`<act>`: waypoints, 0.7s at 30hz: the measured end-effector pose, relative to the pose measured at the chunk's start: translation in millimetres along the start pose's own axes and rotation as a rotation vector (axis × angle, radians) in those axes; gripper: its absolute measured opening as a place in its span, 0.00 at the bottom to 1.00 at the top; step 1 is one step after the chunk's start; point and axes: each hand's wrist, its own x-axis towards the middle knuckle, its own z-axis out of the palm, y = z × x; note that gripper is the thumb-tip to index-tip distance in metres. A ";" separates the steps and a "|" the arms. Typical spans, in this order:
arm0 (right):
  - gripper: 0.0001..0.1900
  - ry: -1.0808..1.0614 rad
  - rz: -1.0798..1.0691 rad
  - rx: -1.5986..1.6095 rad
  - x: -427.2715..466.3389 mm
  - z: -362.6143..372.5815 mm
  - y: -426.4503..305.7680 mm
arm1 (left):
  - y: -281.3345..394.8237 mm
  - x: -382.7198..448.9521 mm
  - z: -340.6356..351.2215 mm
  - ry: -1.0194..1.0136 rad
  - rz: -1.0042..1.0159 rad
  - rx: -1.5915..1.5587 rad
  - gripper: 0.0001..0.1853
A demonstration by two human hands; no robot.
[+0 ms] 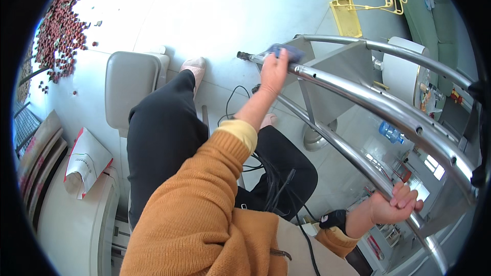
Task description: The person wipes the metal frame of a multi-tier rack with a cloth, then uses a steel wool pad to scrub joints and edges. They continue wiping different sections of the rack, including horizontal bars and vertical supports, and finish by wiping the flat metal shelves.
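A stainless-steel tubular frame [341, 80] with curved rails, drilled holes and flat metal plates slants across my right side, over my legs. My left arm reaches across my body. My left hand [274, 69] presses a dark blue cloth [293, 53] around the end section of the upper tube, and part of that tube is hidden under the cloth. Lower down, my right hand [399, 203] is wrapped around the lower rail [345, 149]. A black band [333, 220] sits on my right wrist. Black cables [272, 188] run over my lap.
Many small red fruits [63, 34] lie on the floor at the upper left. A grey bin [132, 90] stands beside my foot. A paper bag [86, 165] rests on a white cabinet [73, 214]. A metal bowl [320, 136], a blue water jug [390, 132] and a yellow rack [347, 17] are to the right.
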 end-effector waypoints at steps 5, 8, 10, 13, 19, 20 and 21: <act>0.05 0.024 0.040 0.015 17.8 -15.3 7.1 | -23.2 7.3 6.0 -0.135 -0.061 0.032 0.25; 0.06 -0.089 0.077 0.067 26.3 -35.6 8.5 | -72.4 23.2 -5.1 -0.210 -0.167 0.181 0.26; 0.09 -0.028 0.074 -0.005 30.7 -52.0 7.8 | -105.5 33.2 -9.1 -0.281 -0.249 0.366 0.29; 0.16 0.222 0.029 -0.210 40.4 -74.6 12.1 | -132.9 43.4 -12.0 -0.446 -0.340 0.563 0.33; 0.12 0.262 -0.036 -0.072 54.6 -95.9 21.2 | -73.9 39.5 -5.9 -0.601 -0.222 0.500 0.32; 0.11 0.172 0.005 -0.021 57.8 -97.4 20.5 | -55.6 34.8 -2.4 -0.651 -0.159 0.490 0.30; 0.12 0.084 0.050 0.027 60.7 -98.9 22.5 | -38.1 30.3 0.8 -0.718 -0.169 0.444 0.30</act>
